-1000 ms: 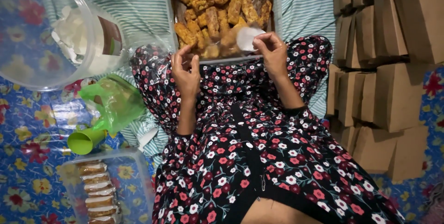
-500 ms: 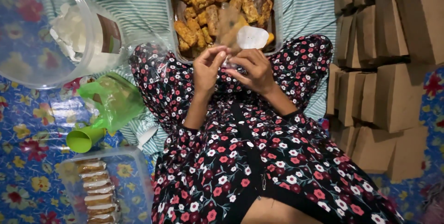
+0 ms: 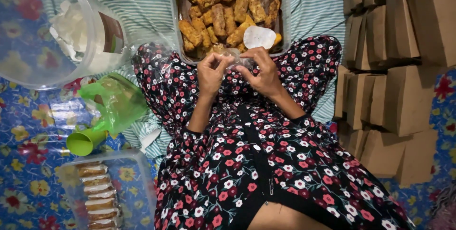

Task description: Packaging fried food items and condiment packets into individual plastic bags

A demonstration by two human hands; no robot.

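Fingers of left hand [image 3: 212,71] and right hand [image 3: 260,71] — curled, pinching one clear plastic wrapper [image 3: 233,58] — beside the fritter tray [image 3: 174,30].

Brown cardboard boxes [image 3: 403,63] stacked at 3 o'clock; brown-and-white label [image 3: 112,32] on clear round tub [image 3: 42,35] at 10 o'clock.
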